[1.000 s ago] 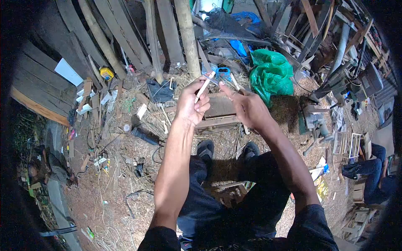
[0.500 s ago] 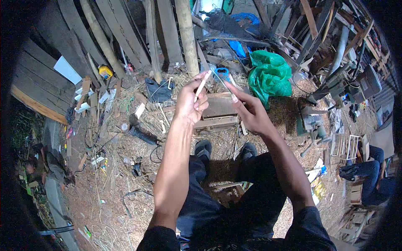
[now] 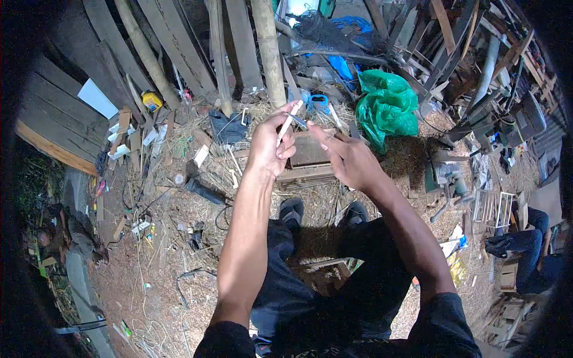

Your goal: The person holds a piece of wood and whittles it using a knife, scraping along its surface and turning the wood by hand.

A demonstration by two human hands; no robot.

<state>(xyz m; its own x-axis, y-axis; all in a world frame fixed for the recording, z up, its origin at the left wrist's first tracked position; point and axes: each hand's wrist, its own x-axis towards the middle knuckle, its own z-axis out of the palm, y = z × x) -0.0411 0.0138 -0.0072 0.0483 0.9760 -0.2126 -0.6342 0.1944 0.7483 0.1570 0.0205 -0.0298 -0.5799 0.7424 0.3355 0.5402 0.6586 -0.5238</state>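
Note:
My left hand (image 3: pixel 267 145) is closed around a pale wooden stick (image 3: pixel 288 125), which tilts up and to the right out of the fist. Facing it from the right, my right hand (image 3: pixel 353 160) grips a knife (image 3: pixel 297 120), its forefinger stretched along it. The thin grey blade lies across the stick near its upper part and seems to touch it. Most of the knife's handle is hidden inside my fingers. Below and beyond both hands is a low wooden box or bench (image 3: pixel 311 150) standing on the littered ground.
A crumpled green plastic bag (image 3: pixel 389 110) lies beyond my right hand. Planks (image 3: pixel 179 45) and a bamboo pole (image 3: pixel 267 53) lean at the back. A bench machine (image 3: pixel 444 176) stands at right, and another person's legs (image 3: pixel 531 253) show at the right edge. Shavings cover the ground.
My right hand has moved left and slightly down, carrying the knife closer to my left hand, so the blade now crosses the stick lower. My left hand stays nearly in place.

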